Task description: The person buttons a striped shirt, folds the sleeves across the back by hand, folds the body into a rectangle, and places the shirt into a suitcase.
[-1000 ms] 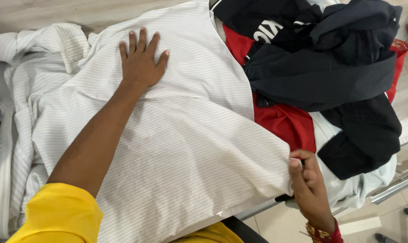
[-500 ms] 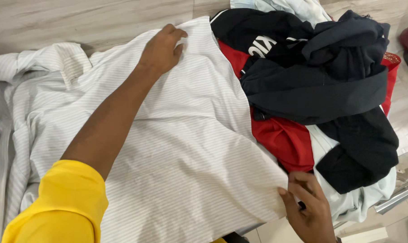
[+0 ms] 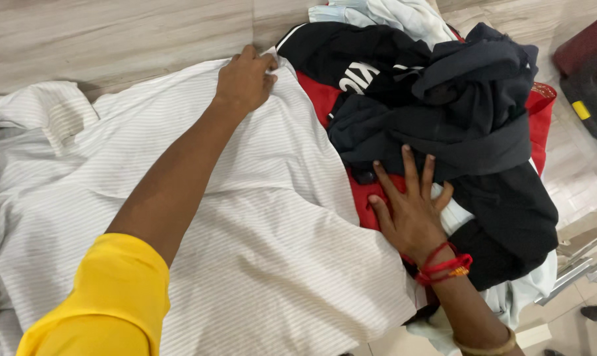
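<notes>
Big white striped shirt (image 3: 259, 217) is spread across the worktop (image 3: 114, 33), taking up the whole left and middle. Right beside it there's a heap: black garments (image 3: 456, 112) over a red one (image 3: 321, 95), with something pale blue (image 3: 404, 13) at the far end. My left hand (image 3: 246, 79) reaches far out, fingers (image 3: 267, 62) pinched shut on the shirt's far edge. My right hand (image 3: 410, 211) lies flat, fingers spread open, pressing the heap's near-left edge.

A person's left hand (image 3: 246, 79) grips the far edge of a white striped shirt (image 3: 259, 244) spread on the table (image 3: 114, 39). The right hand (image 3: 410, 211) (red threads at the wrist) presses flat on a pile of dark and red clothes (image 3: 456, 112) beside it.
</notes>
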